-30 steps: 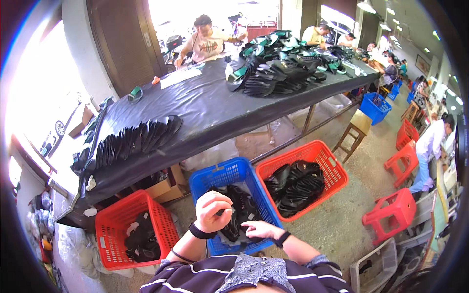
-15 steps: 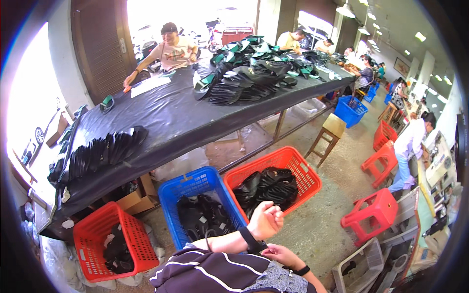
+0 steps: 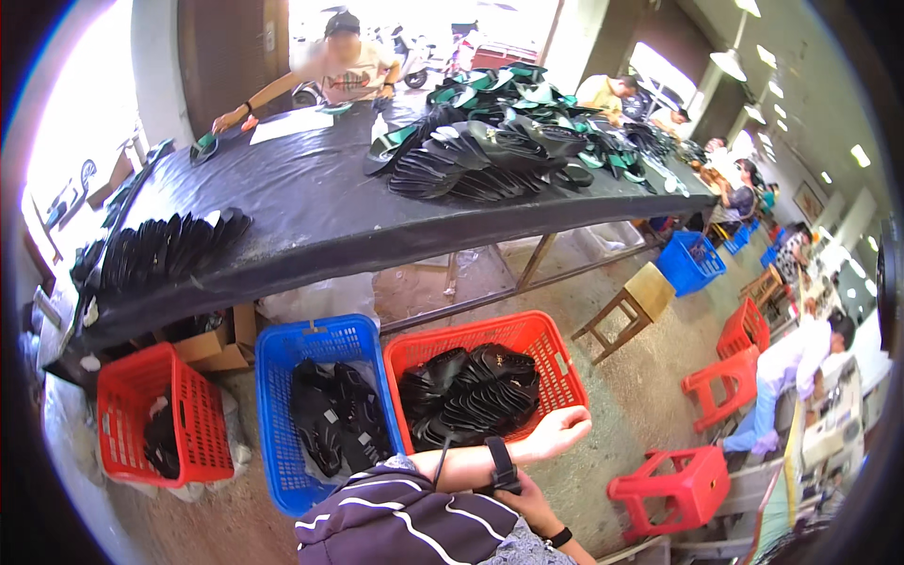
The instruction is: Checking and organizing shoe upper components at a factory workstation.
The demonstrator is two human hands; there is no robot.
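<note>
My left hand (image 3: 560, 433) reaches out to the right with loosely curled fingers and nothing visible in it. A black wrist strap (image 3: 502, 460) with a small dark device circles that wrist. My right hand (image 3: 533, 505), which wears a dark band (image 3: 561, 538), is closed at the strap's lower side; its fingertips are partly hidden. Just beyond my left forearm stands a red basket (image 3: 562, 356) of stacked black shoe parts (image 3: 471, 391). Beside it is a blue basket (image 3: 273, 414) with black pieces (image 3: 339, 414) bearing small white labels.
Another red basket (image 3: 212, 424) stands at left. The long black-covered table (image 3: 311, 188) bears piles of black and green shoe parts (image 3: 490, 141). A person (image 3: 348, 71) leans over its far side. A wooden stool (image 3: 645, 294) and red stools (image 3: 683, 480) stand at right, near a person bending at machines.
The view has turned, so the baskets sit further left. My left hand has lowered and turned, its fingers pointing right. The person across the table now touches a green-black piece at left.
</note>
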